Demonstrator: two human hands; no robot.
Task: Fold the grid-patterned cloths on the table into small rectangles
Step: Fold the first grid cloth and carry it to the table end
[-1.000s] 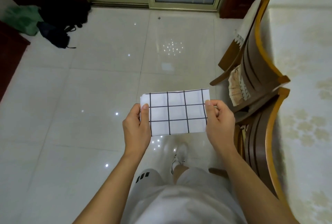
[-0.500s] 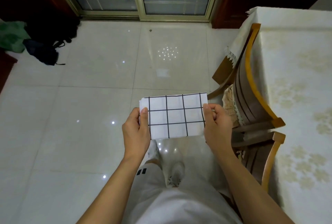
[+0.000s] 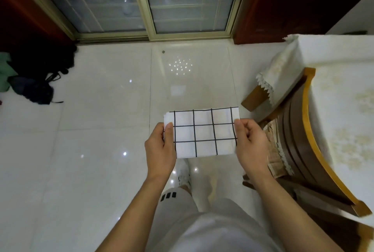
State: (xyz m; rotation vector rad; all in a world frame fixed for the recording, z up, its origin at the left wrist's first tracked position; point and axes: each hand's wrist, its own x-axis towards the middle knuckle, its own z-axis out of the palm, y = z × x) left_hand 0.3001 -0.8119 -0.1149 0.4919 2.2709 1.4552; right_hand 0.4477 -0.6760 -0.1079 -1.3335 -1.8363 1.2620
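Both hands pinch the folded grid-patterned cloth [image 3: 203, 132] in mid-air, left hand [image 3: 160, 148] and right hand [image 3: 251, 144] on its short edges; soft, light, best held at the edges.

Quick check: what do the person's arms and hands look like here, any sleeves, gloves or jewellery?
Both forearms are bare, with no sleeves in view. The left hand and right hand have no gloves, and no rings, watch or wristband are visible.

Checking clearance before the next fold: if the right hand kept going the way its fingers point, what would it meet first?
The right hand points left across the folded grid cloth it pinches, so probably the left hand.
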